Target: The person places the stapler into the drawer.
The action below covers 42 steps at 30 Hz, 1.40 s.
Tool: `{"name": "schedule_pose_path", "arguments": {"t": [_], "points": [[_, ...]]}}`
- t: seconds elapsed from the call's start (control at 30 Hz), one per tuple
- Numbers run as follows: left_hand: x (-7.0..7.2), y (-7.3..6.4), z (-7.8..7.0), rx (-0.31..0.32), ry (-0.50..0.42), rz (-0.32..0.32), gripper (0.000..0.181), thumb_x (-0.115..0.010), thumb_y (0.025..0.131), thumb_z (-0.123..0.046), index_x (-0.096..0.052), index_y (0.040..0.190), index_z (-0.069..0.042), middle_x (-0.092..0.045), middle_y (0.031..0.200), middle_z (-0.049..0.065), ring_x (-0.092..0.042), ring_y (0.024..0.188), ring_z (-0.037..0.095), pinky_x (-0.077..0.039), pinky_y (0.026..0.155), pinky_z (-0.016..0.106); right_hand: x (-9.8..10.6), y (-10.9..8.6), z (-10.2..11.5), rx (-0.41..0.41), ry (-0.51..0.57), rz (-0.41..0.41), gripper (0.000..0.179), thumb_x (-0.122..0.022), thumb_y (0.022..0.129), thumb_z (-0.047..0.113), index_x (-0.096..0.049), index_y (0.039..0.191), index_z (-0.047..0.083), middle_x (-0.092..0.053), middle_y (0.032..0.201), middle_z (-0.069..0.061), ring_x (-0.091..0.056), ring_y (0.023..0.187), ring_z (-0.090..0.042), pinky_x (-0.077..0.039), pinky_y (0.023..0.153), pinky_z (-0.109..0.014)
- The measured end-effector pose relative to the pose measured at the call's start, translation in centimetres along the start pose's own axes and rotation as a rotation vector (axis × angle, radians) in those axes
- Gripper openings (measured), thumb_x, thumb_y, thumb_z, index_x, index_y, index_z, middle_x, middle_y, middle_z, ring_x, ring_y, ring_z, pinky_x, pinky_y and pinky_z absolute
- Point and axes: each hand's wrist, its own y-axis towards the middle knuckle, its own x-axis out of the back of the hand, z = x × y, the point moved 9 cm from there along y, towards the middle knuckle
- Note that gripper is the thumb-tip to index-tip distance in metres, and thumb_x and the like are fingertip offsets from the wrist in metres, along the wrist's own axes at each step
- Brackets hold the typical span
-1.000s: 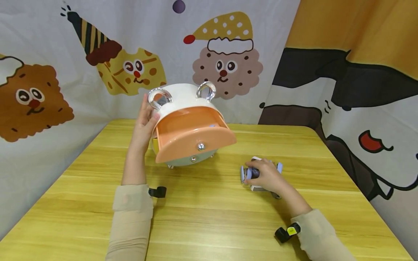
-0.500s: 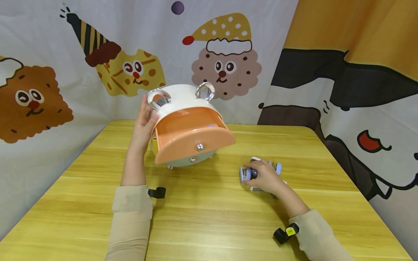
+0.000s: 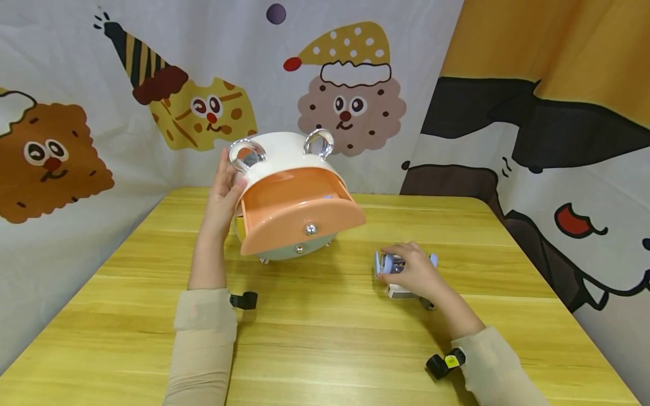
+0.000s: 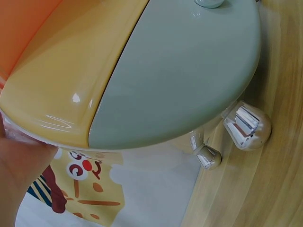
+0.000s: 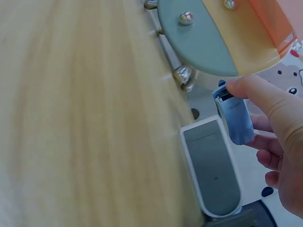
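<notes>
A rounded storage box (image 3: 284, 148) with silver ring ears stands tilted on the table, its orange top drawer (image 3: 304, 223) pulled out. A bit of light blue shows inside that drawer. My left hand (image 3: 220, 194) grips the box's upper left side, thumb on the front edge; its other fingers are partly hidden. My right hand (image 3: 413, 270) pinches a small light-blue item (image 5: 236, 118) with metal parts, possibly a small stapler, between thumb and fingers. Beneath it is a white-rimmed grey slab (image 5: 213, 168). Another light-blue piece (image 3: 433, 260) shows just beyond the right hand.
Below the orange drawer, the box has a yellow drawer (image 4: 78, 71) and a green drawer (image 4: 175, 75), both pushed in. Silver feet (image 4: 246, 125) support it. The wooden table (image 3: 325, 338) reaches a printed curtain (image 3: 213, 45) at the back.
My right hand has risen slightly with the light-blue item, and more of the slab's near end shows below it. The left hand and the box have stayed in place.
</notes>
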Motion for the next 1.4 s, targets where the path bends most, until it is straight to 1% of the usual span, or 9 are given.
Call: {"name": "schedule_pose_path", "arguments": {"t": [0.1,0.27,0.33,0.5,0.7,0.87,1.03,1.17,1.4], "points": [[0.1,0.0,0.1,0.016,0.009,-0.01,0.067,-0.045,0.101,-0.011,-0.013,0.153,-0.04,-0.028,0.153,0.009,-0.05,0.115,0.019,-0.054,0.08,0.024,0.7,0.1,0.6,0.016,0.013,-0.018,0.064,-0.084,0.072,0.037,-0.064,0.125,0.007,-0.061,0.12,-0.007,-0.047,0.094,-0.022,-0.044,0.066,-0.033],[0.2,-0.1,0.2,0.03,0.022,-0.013,0.068,-0.046,0.101,-0.012,-0.01,0.154,-0.038,-0.027,0.154,0.008,-0.047,0.12,0.021,-0.053,0.081,0.024,1.9,0.1,1.5,0.01,0.029,-0.044,0.061,-0.085,0.071,0.034,-0.065,0.123,0.01,-0.061,0.12,-0.006,-0.048,0.097,-0.026,-0.044,0.067,-0.035],[0.2,-0.1,0.2,0.034,0.027,-0.017,0.069,-0.047,0.101,-0.013,-0.011,0.154,-0.038,-0.027,0.154,0.008,-0.047,0.12,0.021,-0.053,0.082,0.024,2.4,0.1,1.9,0.007,0.041,-0.054,0.059,-0.084,0.071,0.031,-0.065,0.123,0.01,-0.06,0.12,-0.007,-0.047,0.097,-0.025,-0.044,0.068,-0.036],[0.3,-0.2,0.2,0.035,0.036,-0.021,0.068,-0.047,0.101,-0.015,-0.012,0.153,-0.039,-0.028,0.154,0.008,-0.049,0.117,0.021,-0.053,0.081,0.025,3.7,0.1,2.9,0.0,0.076,-0.074,0.058,-0.083,0.074,0.03,-0.064,0.125,0.01,-0.059,0.123,-0.008,-0.044,0.101,-0.023,-0.044,0.075,-0.041],[0.2,-0.2,0.2,0.025,0.029,-0.018,0.068,-0.046,0.101,-0.013,-0.011,0.154,-0.038,-0.028,0.154,0.008,-0.044,0.123,0.023,-0.053,0.082,0.024,5.5,0.0,4.2,0.001,0.105,-0.127,0.059,-0.084,0.074,0.031,-0.063,0.125,0.011,-0.06,0.123,-0.007,-0.044,0.107,-0.026,-0.043,0.08,-0.047],[0.2,0.0,0.1,0.012,0.021,-0.011,0.068,-0.045,0.101,-0.011,-0.01,0.154,-0.036,-0.027,0.154,0.009,-0.041,0.126,0.024,-0.052,0.083,0.024,7.0,0.0,5.5,0.015,0.104,-0.177,0.056,-0.084,0.073,0.024,-0.064,0.123,0.009,-0.062,0.12,-0.007,-0.044,0.106,-0.025,-0.042,0.079,-0.046],[0.1,0.0,0.0,0.012,0.017,-0.006,0.068,-0.045,0.101,-0.012,-0.01,0.154,-0.035,-0.027,0.154,0.009,-0.044,0.124,0.022,-0.053,0.082,0.024,8.5,0.1,7.0,0.039,0.109,-0.239,0.053,-0.084,0.073,0.02,-0.065,0.121,0.008,-0.062,0.119,-0.007,-0.045,0.107,-0.026,-0.041,0.081,-0.046],[0.1,0.0,0.1,0.023,0.013,-0.005,0.068,-0.046,0.101,-0.013,-0.011,0.154,-0.038,-0.026,0.154,0.008,-0.046,0.121,0.022,-0.053,0.081,0.025,9.4,0.2,8.0,0.046,0.138,-0.271,0.053,-0.083,0.074,0.02,-0.065,0.122,0.01,-0.062,0.12,-0.005,-0.044,0.106,-0.024,-0.039,0.083,-0.045],[0.0,-0.1,0.2,0.046,0.011,-0.008,0.069,-0.047,0.101,-0.014,-0.011,0.153,-0.04,-0.024,0.156,0.006,-0.044,0.125,0.023,-0.053,0.082,0.025,10.5,0.8,9.9,0.055,0.176,-0.308,0.052,-0.083,0.075,0.021,-0.065,0.123,0.012,-0.06,0.12,-0.002,-0.043,0.106,-0.02,-0.038,0.086,-0.044]]}}
